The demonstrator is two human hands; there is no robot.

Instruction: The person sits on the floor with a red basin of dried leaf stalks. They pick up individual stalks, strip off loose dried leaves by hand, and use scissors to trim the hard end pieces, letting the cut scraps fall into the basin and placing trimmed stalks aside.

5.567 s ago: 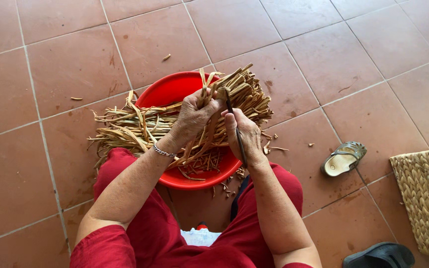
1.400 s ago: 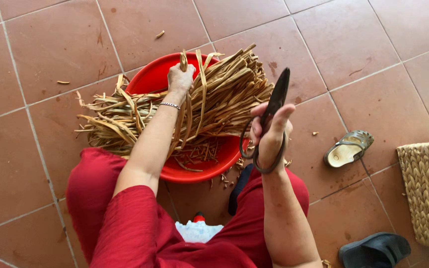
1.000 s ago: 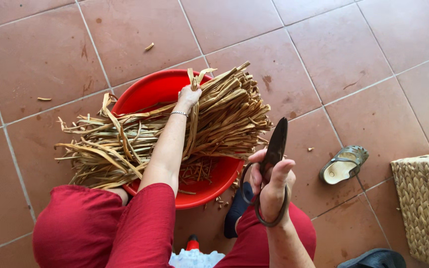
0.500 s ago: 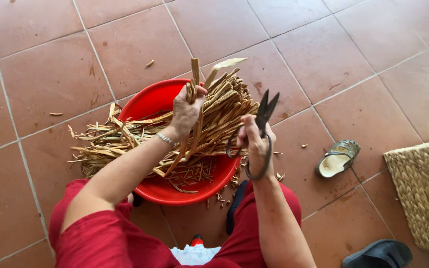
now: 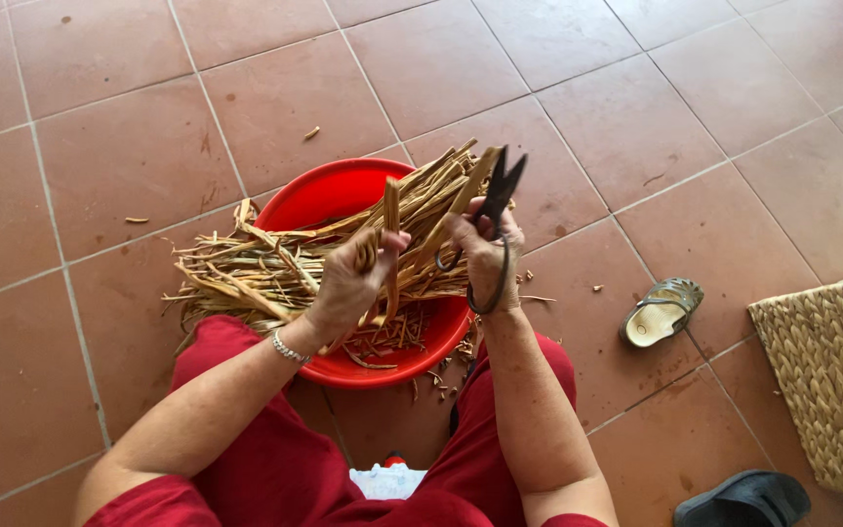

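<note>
Clamped in the left hand (image 5: 348,283), a stiff, light dried stalk (image 5: 391,229) stands over the red basin's (image 5: 329,190) middle, best gripped low, while the right hand (image 5: 485,259) grips black shears (image 5: 496,195).

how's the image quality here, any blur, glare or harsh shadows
Head view: soft, even daylight with no hard shadows and no strong glare on the tiled floor; scissors and red basin fairly sharp; slight softness on the left hand; tile lines bow a little, suggesting wide-angle distortion.

A pale sandal (image 5: 662,311) lay on the terracotta tile floor (image 5: 129,146), near a woven basket (image 5: 826,376); a dark slipper (image 5: 745,500), perhaps rubber, lay below.
</note>
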